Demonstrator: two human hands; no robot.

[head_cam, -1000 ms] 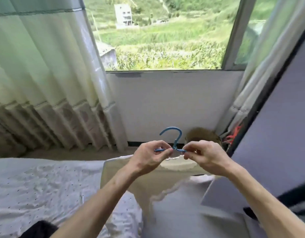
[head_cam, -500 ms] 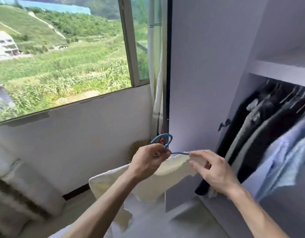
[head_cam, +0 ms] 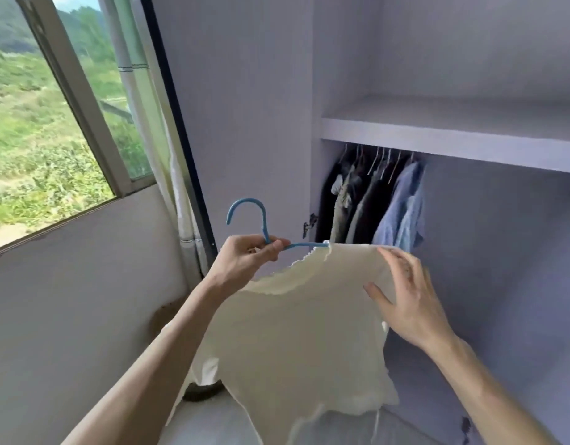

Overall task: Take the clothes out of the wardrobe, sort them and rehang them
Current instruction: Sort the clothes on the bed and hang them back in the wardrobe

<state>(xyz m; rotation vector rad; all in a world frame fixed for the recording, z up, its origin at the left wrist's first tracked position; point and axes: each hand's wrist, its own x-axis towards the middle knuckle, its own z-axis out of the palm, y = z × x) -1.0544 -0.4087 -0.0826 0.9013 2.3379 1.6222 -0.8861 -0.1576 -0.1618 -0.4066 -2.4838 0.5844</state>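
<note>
A cream top (head_cam: 296, 332) with a scalloped neckline hangs on a blue hanger (head_cam: 261, 220). My left hand (head_cam: 245, 264) pinches the hanger just below its hook and holds it up. My right hand (head_cam: 405, 300) lies with spread fingers on the top's right shoulder. Behind them the open wardrobe (head_cam: 437, 130) holds several dark garments (head_cam: 364, 200) and a light blue shirt (head_cam: 402, 210) on a rail under a shelf.
The wardrobe door (head_cam: 245, 107) stands open to the left of the hanging clothes. A window (head_cam: 52, 123) with a pale curtain (head_cam: 149, 139) is at the left, above a white wall. A dark round object (head_cam: 203, 391) sits on the floor below the top.
My view has swung from the window and bed to the wardrobe. The hanger with the cream top has risen toward the wardrobe, and my right hand has slid from the hanger onto the shoulder.
</note>
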